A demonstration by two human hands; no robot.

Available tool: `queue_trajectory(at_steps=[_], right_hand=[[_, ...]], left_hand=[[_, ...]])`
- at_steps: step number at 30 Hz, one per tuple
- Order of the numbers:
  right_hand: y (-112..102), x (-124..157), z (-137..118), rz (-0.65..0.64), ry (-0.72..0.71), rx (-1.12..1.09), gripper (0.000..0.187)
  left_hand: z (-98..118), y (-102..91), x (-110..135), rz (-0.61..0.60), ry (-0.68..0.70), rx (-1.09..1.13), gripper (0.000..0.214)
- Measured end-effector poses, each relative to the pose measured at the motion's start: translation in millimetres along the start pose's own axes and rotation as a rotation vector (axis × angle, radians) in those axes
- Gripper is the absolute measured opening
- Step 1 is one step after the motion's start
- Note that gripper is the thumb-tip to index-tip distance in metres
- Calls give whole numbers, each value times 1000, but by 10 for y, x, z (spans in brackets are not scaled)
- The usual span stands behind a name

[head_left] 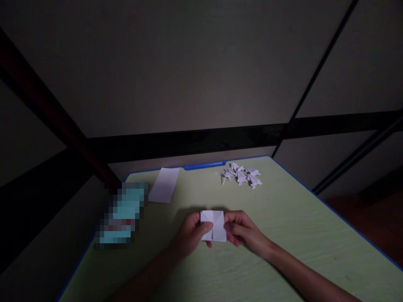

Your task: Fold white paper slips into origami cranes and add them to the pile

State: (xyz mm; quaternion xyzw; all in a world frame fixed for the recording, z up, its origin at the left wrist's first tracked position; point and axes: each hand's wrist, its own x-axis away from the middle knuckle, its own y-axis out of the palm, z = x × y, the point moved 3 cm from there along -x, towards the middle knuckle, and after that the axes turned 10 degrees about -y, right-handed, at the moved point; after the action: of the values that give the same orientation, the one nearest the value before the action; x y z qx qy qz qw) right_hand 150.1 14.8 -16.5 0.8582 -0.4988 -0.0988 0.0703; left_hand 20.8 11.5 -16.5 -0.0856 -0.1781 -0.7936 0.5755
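Between my two hands, just above the table, is a small folded square of white paper (218, 230) with creases and a slit down its middle. My left hand (192, 233) grips its left side, thumb flat on the front and fingers behind. On the other side, my right hand (241, 227) pinches the right edge, with its fingers curled and partly behind the sheet. Farther back on the right lie several folded white paper figures (242, 175), pointed at one end, with thin paper strips (223, 179) beside them.
The light green table (283, 226) has a blue rim, with a blue handle-like piece (204, 166) at the far edge. A plain white sheet (164, 185) lies back left, near a blurred turquoise object (122, 214). Dark-banded panels (189, 75) stand close behind the table.
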Motion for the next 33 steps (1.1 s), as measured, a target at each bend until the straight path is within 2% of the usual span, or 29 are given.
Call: queue_trajectory(at_steps=[5, 9, 13, 17, 20, 27, 33], right_hand=[[-26, -30, 49, 24, -29, -135, 7], [-13, -37, 50, 36, -45, -187, 11], [21, -33, 10, 11, -46, -30, 23], [50, -20, -18, -7, -25, 117, 28], [32, -21, -4, 44, -39, 108, 33], [-63, -66, -8, 232, -170, 48, 32], [-59, -56, -47, 227, -141, 170, 36]], left_hand=[[1, 3, -24, 25, 9, 34, 17], [1, -5, -17, 105, 46, 75, 17], [27, -22, 6, 172, 72, 68, 18], [65, -29, 33, 192, 74, 63, 19], [72, -26, 39, 183, 76, 77, 20], [57, 27, 5, 86, 58, 21, 23], [59, 51, 1, 66, 8, 50, 25]])
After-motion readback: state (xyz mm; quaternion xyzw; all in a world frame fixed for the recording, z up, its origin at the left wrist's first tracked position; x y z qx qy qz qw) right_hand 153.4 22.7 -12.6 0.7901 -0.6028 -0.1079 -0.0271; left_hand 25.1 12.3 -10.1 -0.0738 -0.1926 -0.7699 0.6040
